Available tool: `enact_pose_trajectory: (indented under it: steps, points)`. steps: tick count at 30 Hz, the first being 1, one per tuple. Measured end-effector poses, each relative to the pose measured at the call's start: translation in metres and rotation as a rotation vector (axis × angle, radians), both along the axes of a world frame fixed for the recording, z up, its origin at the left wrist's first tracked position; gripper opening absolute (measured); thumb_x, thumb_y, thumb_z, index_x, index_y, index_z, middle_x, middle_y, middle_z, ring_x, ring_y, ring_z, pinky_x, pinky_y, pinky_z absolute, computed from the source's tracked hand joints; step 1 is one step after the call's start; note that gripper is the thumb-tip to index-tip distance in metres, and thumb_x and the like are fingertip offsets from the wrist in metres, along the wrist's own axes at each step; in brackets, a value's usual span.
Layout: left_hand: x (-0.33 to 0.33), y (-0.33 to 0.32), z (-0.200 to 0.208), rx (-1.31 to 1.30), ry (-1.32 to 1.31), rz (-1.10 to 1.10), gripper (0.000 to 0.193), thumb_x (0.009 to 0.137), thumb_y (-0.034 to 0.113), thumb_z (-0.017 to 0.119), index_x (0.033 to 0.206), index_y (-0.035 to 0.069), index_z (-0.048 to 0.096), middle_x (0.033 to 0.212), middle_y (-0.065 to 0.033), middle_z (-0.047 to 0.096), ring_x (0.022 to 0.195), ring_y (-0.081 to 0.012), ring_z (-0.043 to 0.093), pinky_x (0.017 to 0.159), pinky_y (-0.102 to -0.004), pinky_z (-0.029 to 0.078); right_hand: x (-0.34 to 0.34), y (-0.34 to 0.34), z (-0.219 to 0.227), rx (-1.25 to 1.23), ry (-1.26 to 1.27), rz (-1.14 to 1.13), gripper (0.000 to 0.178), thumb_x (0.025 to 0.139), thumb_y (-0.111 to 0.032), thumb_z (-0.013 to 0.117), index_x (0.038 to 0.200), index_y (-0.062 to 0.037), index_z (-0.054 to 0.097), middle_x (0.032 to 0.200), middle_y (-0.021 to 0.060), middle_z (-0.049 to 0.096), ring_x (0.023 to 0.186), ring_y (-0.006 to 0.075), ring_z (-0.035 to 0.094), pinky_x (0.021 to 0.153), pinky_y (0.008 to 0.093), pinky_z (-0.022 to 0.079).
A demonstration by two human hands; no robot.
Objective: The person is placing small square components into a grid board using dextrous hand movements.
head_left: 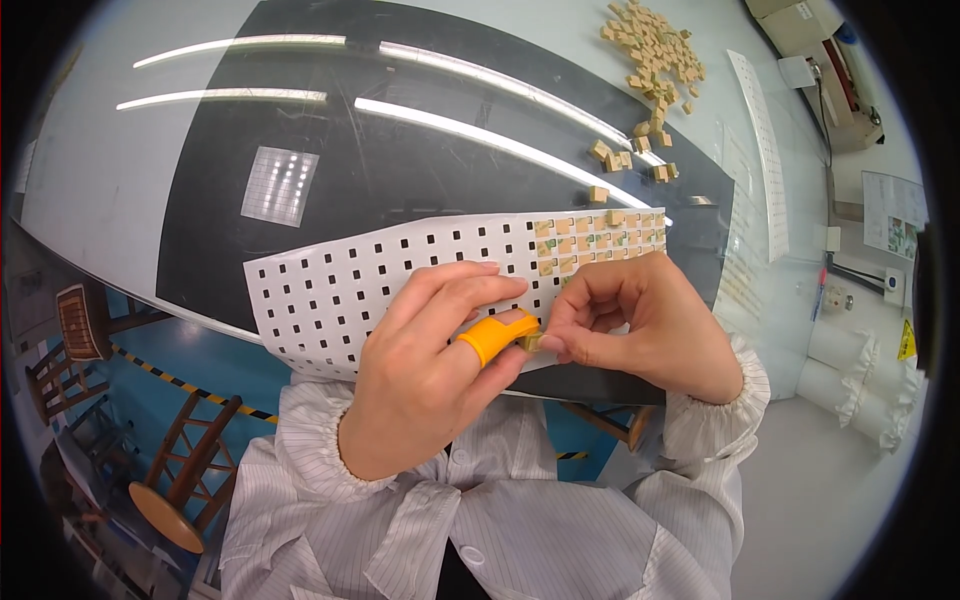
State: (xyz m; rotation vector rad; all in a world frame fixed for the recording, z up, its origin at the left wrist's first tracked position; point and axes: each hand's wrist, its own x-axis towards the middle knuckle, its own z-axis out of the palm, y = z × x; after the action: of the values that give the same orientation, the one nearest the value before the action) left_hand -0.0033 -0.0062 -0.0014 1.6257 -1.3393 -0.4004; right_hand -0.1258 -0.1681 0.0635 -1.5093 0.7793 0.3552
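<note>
A small tan block is pinched between the thumb and a finger of my left hand, which wears an orange finger sleeve. My right hand is closed in a pinch, thumb and fingertip right at the block's edge. What those right fingertips grip is too small to make out. Both hands are over a white sheet with rows of black square holes. Tan square pieces sit in rows on its right part, partly hidden behind my right hand. One tan block rests at the sheet's far edge.
Beneath the sheet lies a dark mat on a pale table. A pile of tan blocks is at the far right, with several loose ones trailing toward the sheet. A small silvery sheet lies left; wooden stools stand on the floor.
</note>
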Motion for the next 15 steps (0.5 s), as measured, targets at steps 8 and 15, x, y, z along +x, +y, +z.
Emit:
enact_pose_trajectory:
  steps: [8, 15]
  points:
    - [-0.0007, 0.0003, 0.0002, -0.012, 0.027, -0.01, 0.027, 0.065, 0.002, 0.079, 0.09, -0.002, 0.069, 0.108, -0.0086, 0.065, 0.106, -0.0304, 0.06, 0.085, -0.0368, 0.053, -0.0001, 0.0034, -0.0005, -0.04, 0.0, -0.018, 0.008, 0.082, -0.004, 0.07, 0.082, 0.0034, 0.067, 0.071, 0.0018, 0.066, 0.067, 0.0044, 0.059, 0.062, 0.0203, 0.05]
    - [-0.001, 0.0003, 0.0002, 0.006, 0.007, 0.004, 0.026, 0.065, 0.001, 0.079, 0.09, 0.0, 0.07, 0.109, -0.008, 0.066, 0.107, -0.0292, 0.06, 0.079, -0.0341, 0.056, 0.0022, 0.0087, 0.0, -0.156, 0.037, 0.031, 0.016, 0.083, -0.005, 0.075, 0.085, -0.0006, 0.06, 0.076, -0.0014, 0.062, 0.069, 0.0035, 0.058, 0.063, 0.0206, 0.049]
